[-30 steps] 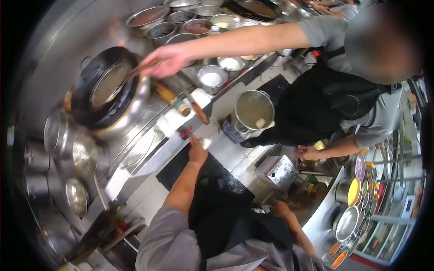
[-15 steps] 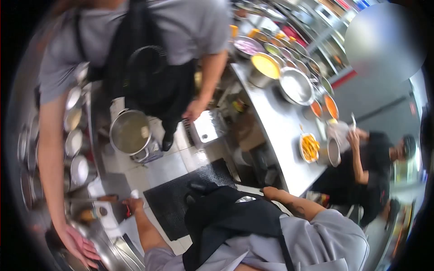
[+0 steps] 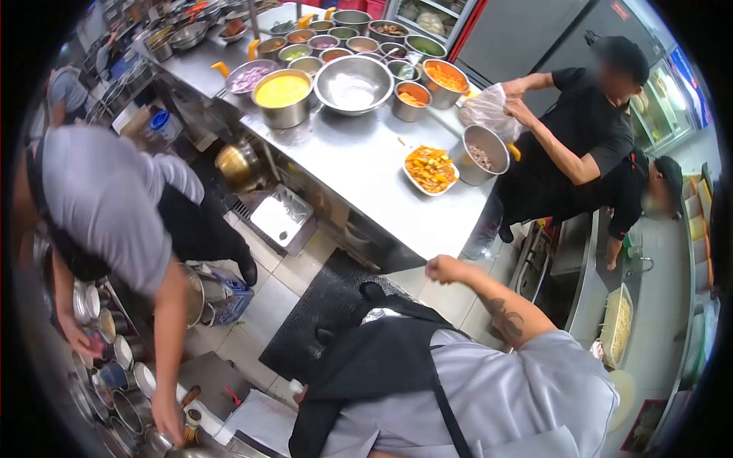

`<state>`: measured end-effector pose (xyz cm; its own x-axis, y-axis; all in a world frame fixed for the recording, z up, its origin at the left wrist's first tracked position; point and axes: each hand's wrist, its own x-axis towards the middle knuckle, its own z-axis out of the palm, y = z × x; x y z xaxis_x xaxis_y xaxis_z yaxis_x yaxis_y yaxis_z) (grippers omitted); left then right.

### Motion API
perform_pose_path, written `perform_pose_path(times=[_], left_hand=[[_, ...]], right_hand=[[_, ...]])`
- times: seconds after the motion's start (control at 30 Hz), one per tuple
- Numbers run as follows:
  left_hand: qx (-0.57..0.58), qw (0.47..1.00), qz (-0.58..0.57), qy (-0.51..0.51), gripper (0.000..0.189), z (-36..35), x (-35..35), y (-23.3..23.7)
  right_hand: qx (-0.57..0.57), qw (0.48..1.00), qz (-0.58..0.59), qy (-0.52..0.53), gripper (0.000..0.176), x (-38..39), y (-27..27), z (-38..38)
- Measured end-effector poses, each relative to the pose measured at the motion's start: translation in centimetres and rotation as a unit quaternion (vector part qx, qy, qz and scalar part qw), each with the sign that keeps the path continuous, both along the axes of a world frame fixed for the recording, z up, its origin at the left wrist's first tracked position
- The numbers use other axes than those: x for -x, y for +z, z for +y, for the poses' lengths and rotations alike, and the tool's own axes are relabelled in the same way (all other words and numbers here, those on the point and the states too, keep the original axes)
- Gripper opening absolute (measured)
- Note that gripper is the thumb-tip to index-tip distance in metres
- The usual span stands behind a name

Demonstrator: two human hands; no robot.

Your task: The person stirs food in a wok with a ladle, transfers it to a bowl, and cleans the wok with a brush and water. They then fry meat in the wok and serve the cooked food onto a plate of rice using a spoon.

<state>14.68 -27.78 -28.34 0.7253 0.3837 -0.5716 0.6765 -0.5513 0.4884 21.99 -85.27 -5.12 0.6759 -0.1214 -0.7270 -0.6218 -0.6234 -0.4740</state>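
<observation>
My right hand point(image 3: 445, 269) hangs just off the near corner of the steel table point(image 3: 366, 172), its fingers curled and nothing visible in them. Nearest to it on the table is a white dish of orange and yellow cut food point(image 3: 431, 169), beside a steel pot with chopped food point(image 3: 483, 151). Only a sliver of my left hand point(image 3: 302, 395) shows beside my black apron, its fingers hidden. A small white object point(image 3: 296, 386) is right by it; whether the hand holds it is unclear.
At left a co-worker point(image 3: 107, 198) bends over pots on a stove side. Two people in black point(image 3: 603, 130) stand at right, one handling a plastic bag point(image 3: 489, 113). Bowls and a pot of yellow liquid point(image 3: 282, 95) line the table. A black mat point(image 3: 305, 336) lies on the floor.
The view has swung toward the table and the people at right. My left hand, earlier out over the left counter, is now close to my apron. The co-worker at left has moved farther away and bends down.
</observation>
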Motion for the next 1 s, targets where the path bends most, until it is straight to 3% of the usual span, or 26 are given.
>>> perform_pose_path(times=[0.13,0.2,0.3,0.4,0.5,0.67,0.8,0.87,0.9,1.0], left_hand=[[-0.016,0.999,0.015,-0.023,0.054,-3.2,0.4,0.8],[-0.026,0.999,0.017,-0.029,0.054,-4.5,0.3,1.2],[-0.038,0.998,0.017,-0.036,0.054,-6.5,-0.2,1.8],[-0.046,0.998,0.019,-0.038,0.054,-8.2,-0.3,2.3],[-0.054,0.998,0.018,-0.035,0.054,-9.4,-0.3,3.0],[-0.064,0.997,0.023,-0.043,0.054,-10.7,0.2,3.5],[-0.065,0.997,0.025,-0.045,0.055,-11.2,0.4,3.5],[-0.067,0.996,0.025,-0.044,0.055,-11.2,0.7,3.5],[-0.067,0.997,0.026,-0.042,0.055,-11.4,0.7,3.6],[-0.066,0.996,0.029,-0.044,0.055,-11.2,1.3,3.5]], right_hand=[[0.041,0.959,-0.158,-0.234,0.022,-1.7,1.2,-10.8],[-0.035,0.92,-0.186,-0.342,0.041,-3.3,0.7,-14.6],[-0.127,0.87,-0.238,-0.413,0.045,-5.5,-0.8,-17.0],[-0.135,0.862,-0.258,-0.415,0.043,-7.8,-1.6,-17.9],[-0.178,0.884,-0.272,-0.336,0.041,-9.1,-1.5,-19.0],[-0.186,0.902,-0.217,-0.323,0.028,-9.2,-0.3,-18.8],[-0.211,0.884,-0.237,-0.345,0.027,-8.7,-1.5,-18.6],[0.026,0.882,-0.401,-0.246,0.026,-8.7,-1.7,-18.2],[0.144,0.85,-0.472,-0.187,0.025,-9.0,-1.1,-17.9],[0.171,0.861,-0.451,-0.164,0.022,-10.3,3.8,-15.9]])
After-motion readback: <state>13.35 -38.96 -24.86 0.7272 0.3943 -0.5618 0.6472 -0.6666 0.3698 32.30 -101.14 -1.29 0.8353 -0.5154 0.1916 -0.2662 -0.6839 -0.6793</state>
